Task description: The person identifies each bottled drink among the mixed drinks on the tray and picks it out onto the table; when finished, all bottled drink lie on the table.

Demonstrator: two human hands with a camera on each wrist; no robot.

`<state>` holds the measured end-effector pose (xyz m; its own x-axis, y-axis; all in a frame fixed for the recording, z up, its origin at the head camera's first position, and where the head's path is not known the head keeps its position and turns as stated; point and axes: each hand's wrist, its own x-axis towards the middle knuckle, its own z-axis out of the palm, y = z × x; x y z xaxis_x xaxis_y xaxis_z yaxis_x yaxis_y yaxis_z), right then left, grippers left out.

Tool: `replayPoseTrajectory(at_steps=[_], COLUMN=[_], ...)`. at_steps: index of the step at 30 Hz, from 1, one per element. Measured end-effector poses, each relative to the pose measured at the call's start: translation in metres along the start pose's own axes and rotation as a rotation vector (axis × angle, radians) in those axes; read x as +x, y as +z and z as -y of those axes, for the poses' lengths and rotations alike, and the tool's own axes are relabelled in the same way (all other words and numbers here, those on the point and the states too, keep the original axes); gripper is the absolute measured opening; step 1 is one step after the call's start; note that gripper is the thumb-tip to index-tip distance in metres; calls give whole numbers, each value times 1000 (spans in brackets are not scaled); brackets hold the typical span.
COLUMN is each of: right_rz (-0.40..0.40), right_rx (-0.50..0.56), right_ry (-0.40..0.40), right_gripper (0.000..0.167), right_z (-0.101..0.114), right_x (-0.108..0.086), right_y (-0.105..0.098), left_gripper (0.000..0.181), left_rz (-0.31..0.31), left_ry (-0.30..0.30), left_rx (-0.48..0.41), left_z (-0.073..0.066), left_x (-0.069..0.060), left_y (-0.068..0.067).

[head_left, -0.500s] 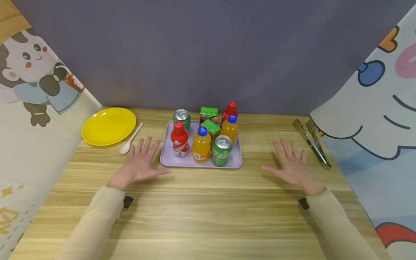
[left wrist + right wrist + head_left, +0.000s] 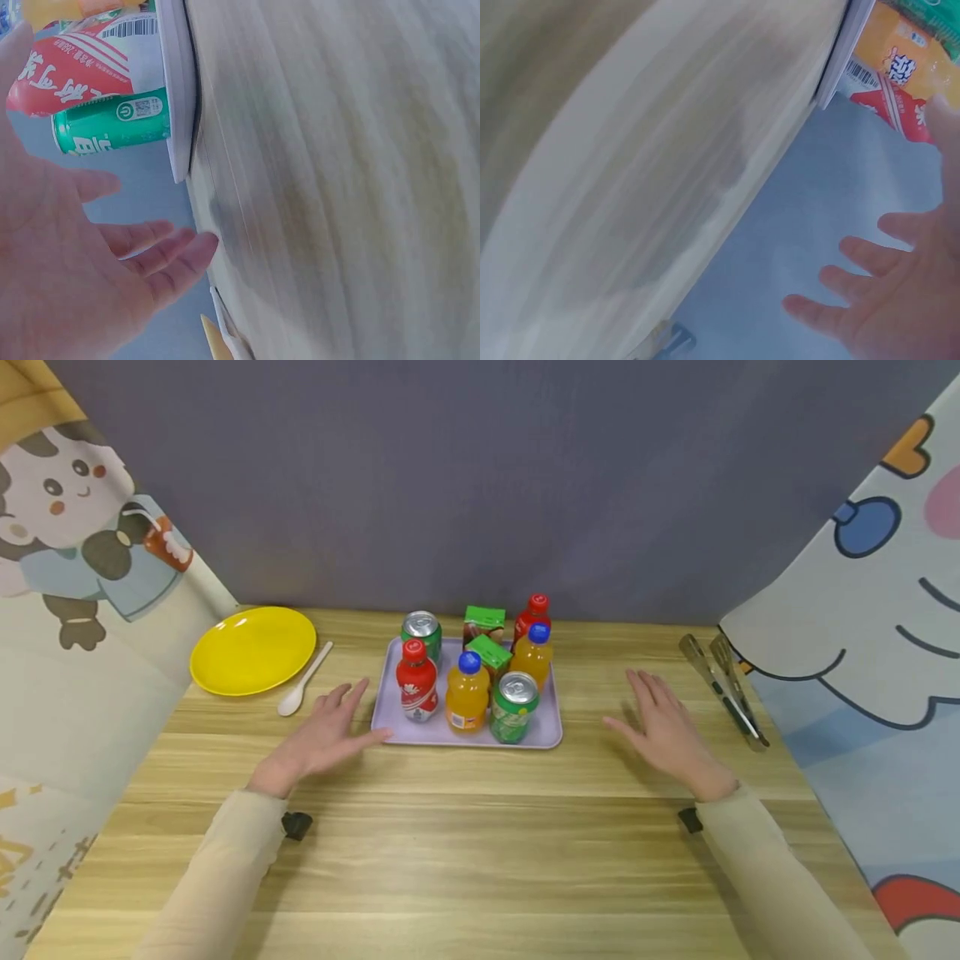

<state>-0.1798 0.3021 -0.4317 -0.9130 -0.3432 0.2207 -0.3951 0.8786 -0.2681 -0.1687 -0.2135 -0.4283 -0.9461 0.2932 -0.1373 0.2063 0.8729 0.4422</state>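
A pale purple tray point(image 2: 390, 727) holds several drinks in the head view. On it stand red bottles point(image 2: 417, 681), orange juice bottles point(image 2: 467, 697), green cans point(image 2: 513, 710) and green-topped drink cartons point(image 2: 489, 652). My left hand point(image 2: 318, 743) is held just left of the tray, thumb spread toward its front left corner; whether it touches cannot be told. Apart from the tray on the right is my right hand point(image 2: 671, 735), fingers extended and thumb pointing inward. Both palms look empty in the wrist views, where a green can point(image 2: 112, 124) shows beyond the left hand.
A yellow plate point(image 2: 253, 652) lies at the back left, with a white spoon point(image 2: 303, 681) beside it. Two metal tongs-like utensils point(image 2: 723, 689) lie at the right. A grey curtain point(image 2: 480, 485) rises behind the wooden table point(image 2: 480, 860).
Both hands have turned more edge-on, palms facing inward, with their fingers closer together. The right hand has shifted slightly left. The tray and drinks stay put on the table.
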Motion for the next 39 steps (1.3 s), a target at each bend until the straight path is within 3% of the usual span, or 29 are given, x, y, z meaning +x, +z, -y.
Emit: replayPoseTrajectory(at_steps=[4, 7, 16, 24, 34, 39], right_rz=[-83, -100, -57, -20, -122, -123], right_rx=[6, 17, 84, 185, 314, 358], right_ry=[-65, -73, -19, 45, -17, -3], right_gripper=[83, 79, 79, 77, 64, 66], right_z=[4, 10, 21, 27, 34, 42], right_x=[5, 10, 24, 38, 54, 64], right_y=[2, 3, 3, 4, 5, 1], left_gripper=[98, 95, 83, 75, 67, 66], left_rz=[-13, -21, -74, -125, -24, -23], left_ry=[-1, 0, 8, -85, -193, -225], left_rx=[-55, -102, -284, -373, -640, -677], left_z=[2, 3, 4, 6, 3, 0], left_x=[-1, -2, 4, 9, 11, 13], left_y=[0, 0, 2, 4, 7, 9])
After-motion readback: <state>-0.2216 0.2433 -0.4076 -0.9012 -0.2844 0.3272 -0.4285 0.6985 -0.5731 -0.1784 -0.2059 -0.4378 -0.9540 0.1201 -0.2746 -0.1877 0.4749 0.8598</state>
